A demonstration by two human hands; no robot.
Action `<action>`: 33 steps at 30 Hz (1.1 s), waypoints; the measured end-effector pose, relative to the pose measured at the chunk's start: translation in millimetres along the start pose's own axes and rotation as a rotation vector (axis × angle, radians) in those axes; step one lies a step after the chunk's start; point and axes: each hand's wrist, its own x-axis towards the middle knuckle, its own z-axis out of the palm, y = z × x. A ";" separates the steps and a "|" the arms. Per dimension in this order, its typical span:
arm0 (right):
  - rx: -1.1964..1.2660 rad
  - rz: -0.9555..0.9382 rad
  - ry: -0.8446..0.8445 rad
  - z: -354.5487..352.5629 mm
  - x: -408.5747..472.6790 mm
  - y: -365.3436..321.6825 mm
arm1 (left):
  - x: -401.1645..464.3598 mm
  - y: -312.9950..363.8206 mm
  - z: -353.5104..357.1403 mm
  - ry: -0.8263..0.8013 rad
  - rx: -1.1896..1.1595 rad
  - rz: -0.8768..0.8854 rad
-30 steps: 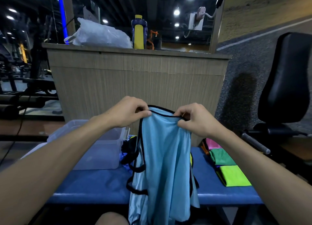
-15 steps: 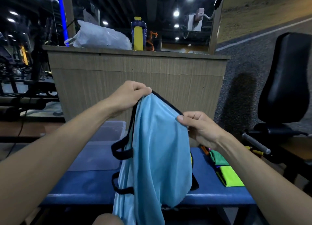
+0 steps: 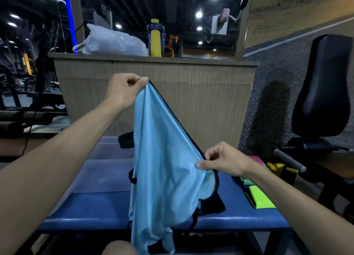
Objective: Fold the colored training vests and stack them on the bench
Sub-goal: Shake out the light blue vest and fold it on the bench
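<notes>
Sky-blue vest [image 3: 164, 159], thin slick synthetic with black binding along its edges, hangs in the air over the bench [image 3: 95, 206]. Left hand [image 3: 124, 90] pinches the top corner high, thumb against curled fingers. Right hand [image 3: 224, 161] pinches the same bound edge lower down and nearer the body, so the edge runs taut on a slant between the two grips. Below the right grip the cloth falls in loose soft folds, its tail dropping past the bench's front edge; black loops show at the sides. Step in hand, by my reading: straightening the vest before the first fold, not yet laid down. Next move likely calls for levelling the two grips and bringing matching edges together, or lowering the cloth flat onto the padded blue top. Beyond the right grip lie folded vests [image 3: 262, 197], neon green and pink, flat rectangles in a row. Under the left grip, a clear plastic bin [image 3: 103, 176].
</notes>
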 end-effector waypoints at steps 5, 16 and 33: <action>-0.145 0.119 0.275 -27.5 -2.7 43.7 | 4.0 -6.7 -7.1 0.041 -0.169 -0.047; 0.153 -0.046 0.721 -85.3 2.2 31.7 | -23.7 -54.5 -23.6 -0.274 0.512 0.148; 0.016 0.019 0.400 -63.2 -8.5 62.6 | -6.8 -81.2 -3.7 0.048 0.246 -0.126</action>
